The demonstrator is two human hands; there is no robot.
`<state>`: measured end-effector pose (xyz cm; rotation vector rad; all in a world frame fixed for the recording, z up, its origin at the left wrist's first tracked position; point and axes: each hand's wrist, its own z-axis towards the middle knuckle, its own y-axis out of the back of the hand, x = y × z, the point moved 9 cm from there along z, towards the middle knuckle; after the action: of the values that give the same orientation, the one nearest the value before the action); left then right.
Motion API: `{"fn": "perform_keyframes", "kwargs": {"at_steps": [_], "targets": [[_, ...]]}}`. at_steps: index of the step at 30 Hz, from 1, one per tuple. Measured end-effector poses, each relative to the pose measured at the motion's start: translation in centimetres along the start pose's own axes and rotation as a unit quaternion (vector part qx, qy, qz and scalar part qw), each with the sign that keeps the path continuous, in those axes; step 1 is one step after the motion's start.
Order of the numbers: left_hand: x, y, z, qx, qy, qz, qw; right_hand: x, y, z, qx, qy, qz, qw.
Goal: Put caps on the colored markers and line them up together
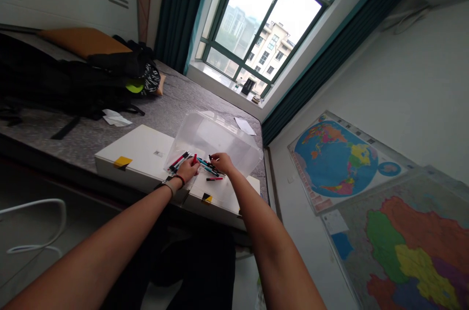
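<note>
My left hand [187, 170] is closed around a red pen [195, 158], whose end sticks up past the fingers. Fingers pinched, my right hand [221, 161] grips a small dark piece [210, 157] that looks like a pen end or cap. Several pens [178, 160] in red, black and teal lie in a loose heap beneath and between both hands. Behind them a clear plastic bin [220, 139] rests on its side, its opening toward me. One red and black pen [214, 179] lies apart on the white box [223, 197] under my right wrist.
Another white box [134, 148] stands at the left. A crumpled tissue [116, 118] and black bags [66, 75] lie on the grey mattress [176, 90]. A white sheet [245, 125] is behind the bin. Maps [337, 153] hang on the right wall.
</note>
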<state>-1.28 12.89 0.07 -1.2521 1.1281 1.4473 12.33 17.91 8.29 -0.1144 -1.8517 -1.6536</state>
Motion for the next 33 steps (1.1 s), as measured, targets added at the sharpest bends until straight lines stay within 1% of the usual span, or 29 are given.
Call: {"fn": "perform_keyframes", "kwargs": {"at_steps": [1,3,6,10,14,16,18,20,22,24,26,27,29,33], "targets": [[-0.1,0.1,0.0,-0.005,-0.006,0.018,1.0,-0.5,0.0,0.1,-0.001,-0.024,0.059,0.998],[-0.3,0.2,-0.1,-0.007,-0.013,0.037,0.999,-1.0,-0.9,0.0,0.015,-0.056,0.171,0.984],[-0.7,0.2,-0.2,0.009,-0.013,0.03,0.999,-0.9,-2.2,-0.3,0.029,-0.067,0.275,0.959],[-1.4,0.4,-0.3,0.016,-0.015,0.023,1.0,-0.7,-3.0,-0.6,0.028,-0.084,0.304,0.949],[-1.5,0.2,-0.1,0.031,-0.012,0.032,0.999,-0.6,-3.1,-0.6,0.036,-0.089,0.3,0.949],[-1.3,0.0,0.0,0.037,-0.016,0.042,0.998,-0.4,-3.1,-0.4,0.051,-0.081,0.275,0.957],[-0.9,0.0,0.1,0.033,-0.013,0.045,0.998,-0.2,-2.7,-0.2,0.05,-0.066,0.216,0.973],[-0.3,0.1,0.1,0.026,0.002,0.036,0.999,0.0,-2.0,0.0,0.032,-0.04,0.114,0.992],[0.2,0.1,0.2,0.023,0.015,0.021,0.999,0.5,-1.9,0.0,0.026,-0.003,-0.003,1.0],[0.5,0.1,0.3,0.019,0.019,0.011,1.0,1.0,-2.8,-0.2,0.058,0.038,-0.094,0.993],[0.8,0.1,0.5,0.013,0.022,0.004,1.0,1.5,-4.1,-0.6,0.09,0.077,-0.152,0.981],[0.9,0.1,0.6,0.013,0.025,0.0,1.0,1.7,-4.7,-0.8,0.096,0.094,-0.174,0.976],[1.1,0.1,0.7,0.015,0.029,-0.008,0.999,2.1,-5.3,-1.0,0.089,0.117,-0.207,0.967],[1.3,0.2,0.8,0.011,0.036,-0.01,0.999,2.7,-6.2,-1.1,0.099,0.129,-0.251,0.954]]}}
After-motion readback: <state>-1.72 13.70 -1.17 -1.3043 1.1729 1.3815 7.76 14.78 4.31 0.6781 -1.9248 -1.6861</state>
